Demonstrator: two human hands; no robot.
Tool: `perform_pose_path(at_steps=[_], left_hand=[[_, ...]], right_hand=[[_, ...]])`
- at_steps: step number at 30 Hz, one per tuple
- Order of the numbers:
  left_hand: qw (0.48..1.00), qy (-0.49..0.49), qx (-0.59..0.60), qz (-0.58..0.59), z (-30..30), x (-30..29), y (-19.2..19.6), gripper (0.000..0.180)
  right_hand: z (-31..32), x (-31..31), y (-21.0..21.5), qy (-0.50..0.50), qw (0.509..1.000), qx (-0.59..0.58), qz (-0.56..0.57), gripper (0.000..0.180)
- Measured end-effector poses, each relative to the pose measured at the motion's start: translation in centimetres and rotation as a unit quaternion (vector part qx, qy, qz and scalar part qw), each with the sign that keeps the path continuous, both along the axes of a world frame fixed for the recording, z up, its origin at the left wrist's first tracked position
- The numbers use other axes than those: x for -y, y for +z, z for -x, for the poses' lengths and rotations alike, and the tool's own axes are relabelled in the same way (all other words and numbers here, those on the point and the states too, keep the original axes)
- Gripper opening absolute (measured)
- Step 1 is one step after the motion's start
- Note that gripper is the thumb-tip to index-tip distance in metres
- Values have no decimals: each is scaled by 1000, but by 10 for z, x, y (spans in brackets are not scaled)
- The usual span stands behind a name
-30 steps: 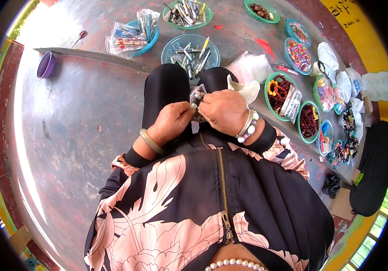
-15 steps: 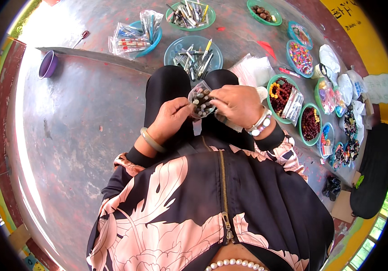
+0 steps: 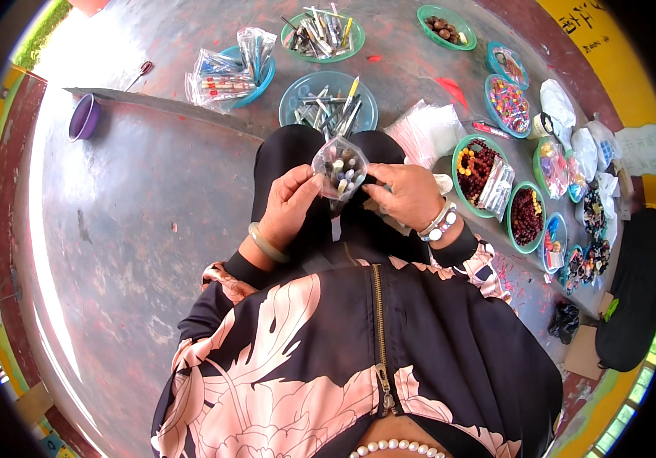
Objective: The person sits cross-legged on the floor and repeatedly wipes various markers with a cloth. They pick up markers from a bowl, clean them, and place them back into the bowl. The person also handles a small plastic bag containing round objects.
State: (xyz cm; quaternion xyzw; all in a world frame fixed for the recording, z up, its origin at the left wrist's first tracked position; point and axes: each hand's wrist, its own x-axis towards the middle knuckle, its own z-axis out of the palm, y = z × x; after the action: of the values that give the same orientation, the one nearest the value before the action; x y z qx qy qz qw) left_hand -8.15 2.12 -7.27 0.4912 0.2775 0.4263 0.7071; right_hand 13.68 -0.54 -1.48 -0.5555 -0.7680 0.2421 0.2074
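Between my two hands is a clear plastic bag (image 3: 340,169), its mouth spread wide and facing up. Several pens stand inside it, showing only their ends. My left hand (image 3: 291,204) pinches the bag's left edge between thumb and fingers. On the other side, my right hand (image 3: 404,195) grips the right edge. Just beyond my knees sits a blue basin (image 3: 291,98) with loose pens (image 3: 333,108) in it. Farther off, a green basin (image 3: 343,52) holds more pens and markers. The lower part of the held bag is hidden against my dark trousers.
Left of the pens, a blue basin (image 3: 264,82) holds bagged pens. A stack of clear bags (image 3: 428,128) lies right of my knees. Basins of dark red beads (image 3: 527,214) and colourful pieces (image 3: 509,105) line the right. A purple bowl (image 3: 83,118) stands far left.
My right hand has moved from over the bag's mouth to its right edge. The bag's opening is now wider and tilted more toward me.
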Motion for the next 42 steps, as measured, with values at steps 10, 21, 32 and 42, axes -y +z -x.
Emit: perform_pose_path(at_steps=[10, 21, 32, 42], left_hand=[[989, -4, -132, -61, 4, 0, 18, 22], [973, 113, -160, -118, 14, -85, 17, 18], [770, -224, -541, -253, -35, -225, -81, 36], [632, -401, -655, -105, -70, -249, -137, 42]], right_hand=[[1, 2, -8, 35, 999, -31, -25, 23], [10, 6, -36, -16, 963, -93, -252, 13], [2, -3, -39, -25, 961, -153, -229, 12], [-5, -9, -46, -33, 959, -185, -211, 13]])
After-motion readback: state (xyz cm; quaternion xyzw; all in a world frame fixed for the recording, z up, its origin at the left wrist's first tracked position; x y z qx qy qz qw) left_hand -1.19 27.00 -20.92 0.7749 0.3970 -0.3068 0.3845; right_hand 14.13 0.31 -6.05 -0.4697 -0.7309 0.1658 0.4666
